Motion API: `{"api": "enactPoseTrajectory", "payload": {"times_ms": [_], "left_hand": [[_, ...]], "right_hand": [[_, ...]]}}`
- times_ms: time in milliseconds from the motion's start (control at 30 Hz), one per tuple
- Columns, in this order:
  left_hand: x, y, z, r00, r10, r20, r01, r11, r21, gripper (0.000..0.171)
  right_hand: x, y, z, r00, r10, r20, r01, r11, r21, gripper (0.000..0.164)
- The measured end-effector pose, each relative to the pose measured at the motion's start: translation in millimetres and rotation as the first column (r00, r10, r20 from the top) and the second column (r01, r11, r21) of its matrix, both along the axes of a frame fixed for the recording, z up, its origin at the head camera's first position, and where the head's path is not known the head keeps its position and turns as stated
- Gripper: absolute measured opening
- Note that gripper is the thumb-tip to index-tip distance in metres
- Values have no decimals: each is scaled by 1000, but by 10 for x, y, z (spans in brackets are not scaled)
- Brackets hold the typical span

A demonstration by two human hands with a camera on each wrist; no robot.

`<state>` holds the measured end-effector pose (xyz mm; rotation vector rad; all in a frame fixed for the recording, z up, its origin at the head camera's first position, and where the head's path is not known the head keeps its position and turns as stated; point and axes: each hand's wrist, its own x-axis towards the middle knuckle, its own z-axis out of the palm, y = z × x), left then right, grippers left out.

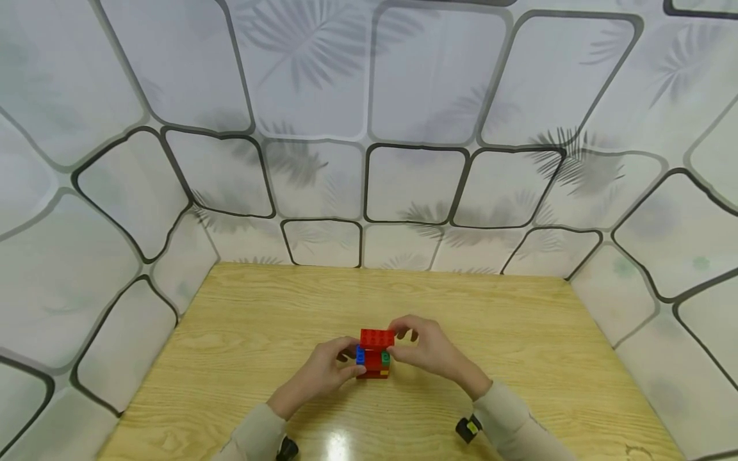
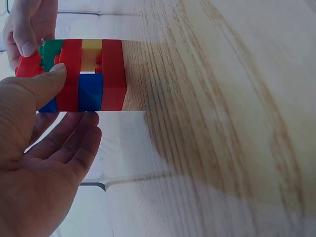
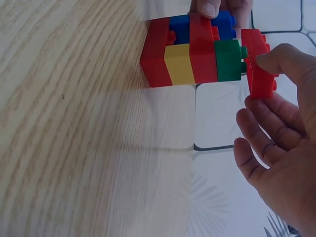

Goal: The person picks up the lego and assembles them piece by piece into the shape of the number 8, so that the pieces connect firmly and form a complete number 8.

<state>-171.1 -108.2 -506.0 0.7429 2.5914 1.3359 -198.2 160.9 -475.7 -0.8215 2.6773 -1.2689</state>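
A small tower of toy building bricks stands on the wooden table. Its bottom red brick (image 3: pixel 157 57) carries a yellow brick (image 3: pixel 179 64) and a blue brick (image 2: pixel 90 92) side by side. Over them lies a second red brick (image 3: pixel 203 59), topped by a green brick (image 3: pixel 228 60) and another blue brick (image 3: pixel 223 22). My left hand (image 1: pixel 323 368) steadies the tower, thumb on one side and fingers on the other. With thumb and fingers my right hand (image 1: pixel 429 349) pinches a red brick (image 1: pixel 377 339) with several studs, held slightly tilted just above the green brick's studs.
The wooden table (image 1: pixel 277 301) reaches back to a patterned fabric wall (image 1: pixel 415 186), which also rises on both sides. Dark wrist devices (image 1: pixel 468 428) sit by the sleeves near the front.
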Motion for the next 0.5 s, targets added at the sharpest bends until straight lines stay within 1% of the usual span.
{"api": "enactPoseTrajectory", "payload": {"times_ms": [133, 300, 500], "left_hand": [[-5, 5, 0, 1000, -4, -15, 5, 1000, 15, 33], [-7, 1, -5, 1000, -12, -28, 12, 1000, 21, 31], [-8, -5, 1, 999, -16, -34, 17, 999, 28, 30]], "right_hand": [[21, -22, -6, 1000, 4, 4, -4, 1000, 8, 27], [45, -43, -7, 999, 37, 21, -37, 999, -4, 28], [47, -62, -15, 998, 54, 12, -54, 998, -8, 28]]}}
